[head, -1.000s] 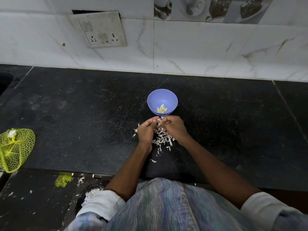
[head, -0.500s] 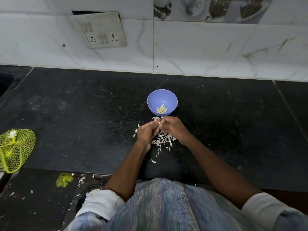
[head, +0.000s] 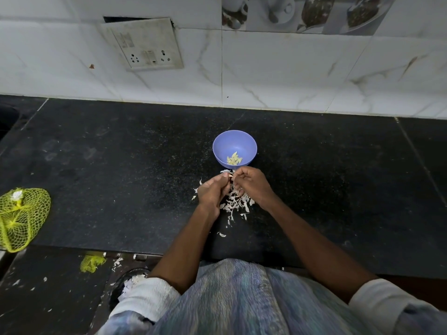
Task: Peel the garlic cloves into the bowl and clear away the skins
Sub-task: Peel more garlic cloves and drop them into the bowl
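Note:
A small purple bowl (head: 234, 143) stands on the black counter with several peeled garlic cloves (head: 234, 160) in its bottom. Just in front of it my left hand (head: 212, 192) and my right hand (head: 251, 184) meet fingertip to fingertip, both pinching one small garlic clove (head: 231, 176) between them. Most of that clove is hidden by my fingers. Under and between my hands lies a heap of white garlic skins (head: 233, 204), with a few loose flakes scattered nearer to me.
A yellow net bag (head: 20, 218) lies at the counter's left edge. Below the counter front are a scrap of yellow net (head: 92, 262) and a dark bin (head: 128, 284) holding skins. The tiled wall with a switch plate (head: 145, 44) backs the counter.
My hands have stayed over the skin heap, working the clove. The fingertips have shifted slightly and the clove's tip now shows between them.

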